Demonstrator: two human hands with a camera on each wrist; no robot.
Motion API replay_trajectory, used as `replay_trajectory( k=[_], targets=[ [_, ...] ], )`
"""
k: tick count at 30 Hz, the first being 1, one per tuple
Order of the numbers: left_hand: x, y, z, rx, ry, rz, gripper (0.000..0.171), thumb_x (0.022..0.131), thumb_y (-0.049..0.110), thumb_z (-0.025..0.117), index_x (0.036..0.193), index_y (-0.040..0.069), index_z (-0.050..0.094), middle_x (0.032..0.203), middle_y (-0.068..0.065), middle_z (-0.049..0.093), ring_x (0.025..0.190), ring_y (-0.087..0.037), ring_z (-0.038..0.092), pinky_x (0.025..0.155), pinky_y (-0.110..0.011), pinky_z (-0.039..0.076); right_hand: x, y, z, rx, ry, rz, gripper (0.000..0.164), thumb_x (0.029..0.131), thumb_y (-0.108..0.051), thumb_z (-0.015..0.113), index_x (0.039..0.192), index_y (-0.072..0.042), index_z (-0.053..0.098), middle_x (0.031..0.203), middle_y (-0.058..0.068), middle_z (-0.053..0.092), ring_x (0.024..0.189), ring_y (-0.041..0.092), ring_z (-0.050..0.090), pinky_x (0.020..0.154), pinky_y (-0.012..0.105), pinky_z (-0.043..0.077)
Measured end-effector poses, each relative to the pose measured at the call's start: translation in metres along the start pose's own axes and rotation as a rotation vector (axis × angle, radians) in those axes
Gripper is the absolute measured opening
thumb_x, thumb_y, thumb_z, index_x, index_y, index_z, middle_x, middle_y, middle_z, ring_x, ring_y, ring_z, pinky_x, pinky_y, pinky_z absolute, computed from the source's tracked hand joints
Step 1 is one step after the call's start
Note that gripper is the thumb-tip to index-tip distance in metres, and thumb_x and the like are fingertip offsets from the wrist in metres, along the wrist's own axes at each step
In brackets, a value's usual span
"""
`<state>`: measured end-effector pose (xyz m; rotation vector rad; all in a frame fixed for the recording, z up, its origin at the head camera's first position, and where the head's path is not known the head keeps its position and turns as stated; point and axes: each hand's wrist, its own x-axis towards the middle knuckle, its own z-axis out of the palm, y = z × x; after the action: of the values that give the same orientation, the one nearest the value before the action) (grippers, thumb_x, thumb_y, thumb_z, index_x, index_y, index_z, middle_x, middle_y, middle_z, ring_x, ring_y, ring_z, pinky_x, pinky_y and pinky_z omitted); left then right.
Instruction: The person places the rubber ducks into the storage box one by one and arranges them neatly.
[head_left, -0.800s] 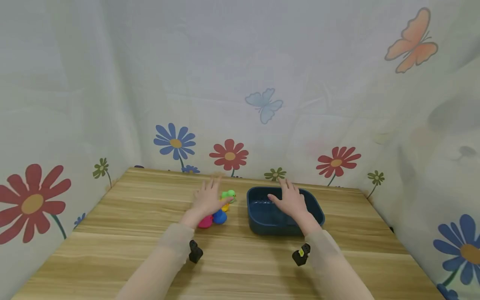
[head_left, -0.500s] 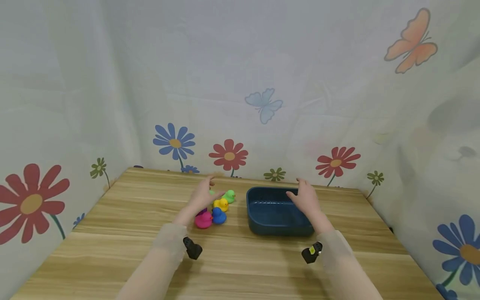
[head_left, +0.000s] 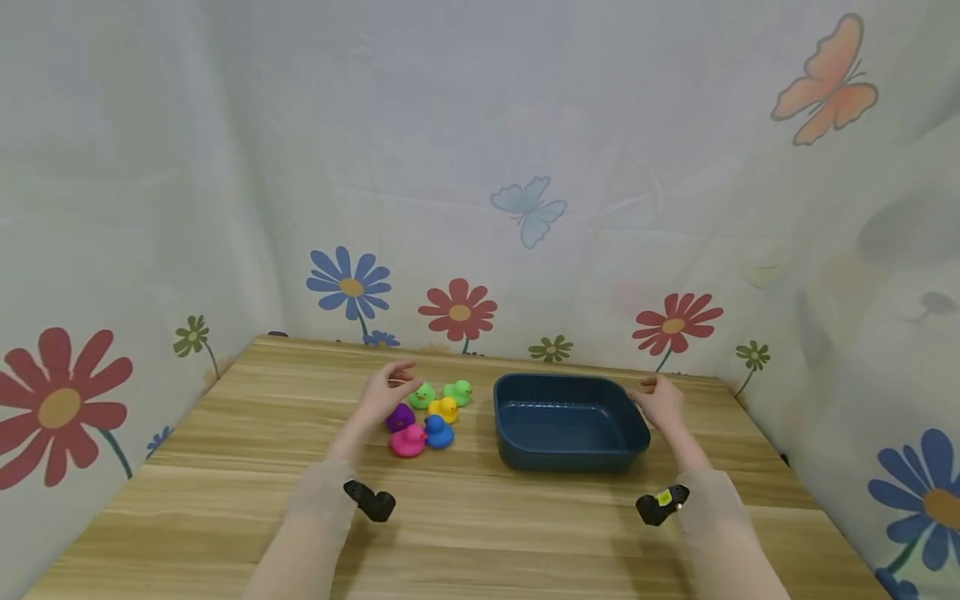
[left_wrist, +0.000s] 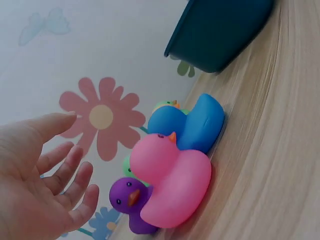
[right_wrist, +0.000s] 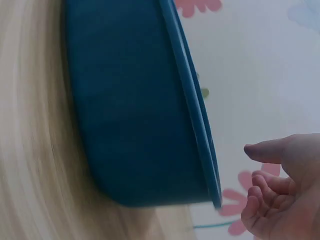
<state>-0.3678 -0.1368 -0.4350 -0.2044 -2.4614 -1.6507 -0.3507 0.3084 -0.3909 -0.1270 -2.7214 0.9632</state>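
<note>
My left hand [head_left: 383, 393] hovers just left of a cluster of rubber ducks, fingers loosely bent and holding nothing. The cluster has a purple duck [head_left: 400, 418], a pink duck [left_wrist: 172, 187], a blue duck [head_left: 438, 432], a yellow duck [head_left: 444, 409] and two green ones, the right-hand green duck [head_left: 458, 392] among them. In the left wrist view the pink and blue ducks largely hide the green ones. At the right end of a dark blue plastic basin [head_left: 570, 460] is my right hand [head_left: 663, 402], its relaxed fingers apart from the rim in the right wrist view.
The ducks and basin stand on a wood-grain table [head_left: 480, 533], with a gap of bare wood between them. Behind and at both sides hangs a pale curtain [head_left: 420, 125] printed with flowers and butterflies. Each wrist wears a small black camera.
My left hand has drawn left from over the ducks, uncovering the purple and green ones. The right hand has moved right, from over the basin to beside its right end.
</note>
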Motion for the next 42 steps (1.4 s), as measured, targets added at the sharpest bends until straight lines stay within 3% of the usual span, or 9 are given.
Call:
replay_trajectory(
  k=[4,7,11,16,22,27,34,42],
  targets=[
    [-0.001,-0.009,-0.008,-0.049,-0.009,-0.044,0.047,0.095,0.013,0.062,0.138,-0.005,0.050,0.124,-0.028,0.058,0.117,-0.040,0.055,0.099,-0.042,0.047,0.000,0.015,-0.005,0.150,-0.077,0.122,0.049,0.095,-0.022,0.060,0.126,0.015,0.050,0.126,0.036,0.052,0.107,0.044,0.053,0.084,0.044,0.049],
    [-0.002,-0.013,-0.014,-0.075,-0.025,-0.075,0.049,0.096,0.014,0.060,0.139,-0.005,0.047,0.130,-0.029,0.055,0.121,-0.039,0.052,0.094,-0.040,0.048,0.000,0.022,-0.009,0.265,-0.133,0.203,0.054,0.096,-0.023,0.059,0.132,0.014,0.045,0.113,0.025,0.055,0.086,0.027,0.053,0.071,0.030,0.045],
    [-0.003,-0.018,-0.020,-0.104,-0.053,-0.107,0.051,0.098,0.017,0.059,0.142,-0.004,0.044,0.134,-0.029,0.052,0.123,-0.039,0.050,0.092,-0.044,0.049,-0.001,0.029,-0.010,0.354,-0.195,0.263,0.058,0.096,-0.023,0.061,0.137,0.014,0.042,0.100,0.006,0.051,0.064,0.008,0.041,0.060,0.021,0.042],
    [-0.007,-0.025,-0.024,-0.137,-0.085,-0.141,0.056,0.097,0.018,0.059,0.145,-0.004,0.040,0.139,-0.030,0.047,0.126,-0.038,0.047,0.092,-0.035,0.047,-0.003,0.036,-0.005,0.467,-0.263,0.318,0.061,0.097,-0.023,0.061,0.140,0.013,0.040,0.110,0.009,0.057,0.066,0.006,0.046,0.061,0.018,0.047],
    [-0.008,-0.032,-0.027,-0.181,-0.115,-0.146,0.057,0.097,0.015,0.059,0.146,-0.004,0.038,0.141,-0.030,0.045,0.125,-0.037,0.047,0.086,-0.030,0.045,-0.003,0.047,-0.002,0.582,-0.374,0.292,0.058,0.099,-0.026,0.058,0.140,0.013,0.042,0.105,-0.003,0.063,0.079,0.004,0.056,0.070,0.018,0.051],
    [-0.012,-0.039,-0.032,-0.200,-0.184,-0.151,0.059,0.096,0.012,0.060,0.147,-0.005,0.035,0.144,-0.031,0.041,0.129,-0.040,0.044,0.088,-0.033,0.044,-0.003,0.054,0.000,0.638,-0.440,0.312,0.058,0.099,-0.025,0.058,0.141,0.011,0.042,0.099,-0.008,0.064,0.078,0.002,0.060,0.070,0.017,0.051],
    [-0.012,-0.050,-0.038,-0.146,-0.291,-0.170,0.072,0.091,0.021,0.070,0.149,0.001,0.034,0.149,-0.026,0.040,0.136,-0.043,0.038,0.101,-0.050,0.045,-0.007,0.062,0.005,0.738,-0.485,0.320,0.070,0.099,-0.019,0.053,0.152,0.009,0.017,0.093,-0.015,0.062,0.077,-0.001,0.059,0.068,0.014,0.049],
    [-0.013,-0.054,-0.037,-0.114,-0.354,-0.129,0.066,0.090,0.008,0.067,0.148,-0.001,0.036,0.148,-0.029,0.039,0.134,-0.046,0.040,0.104,-0.052,0.045,-0.009,0.058,0.016,0.770,-0.492,0.253,0.069,0.097,-0.012,0.051,0.151,0.010,0.015,0.093,-0.017,0.063,0.078,-0.003,0.060,0.067,0.013,0.048]
  ],
)
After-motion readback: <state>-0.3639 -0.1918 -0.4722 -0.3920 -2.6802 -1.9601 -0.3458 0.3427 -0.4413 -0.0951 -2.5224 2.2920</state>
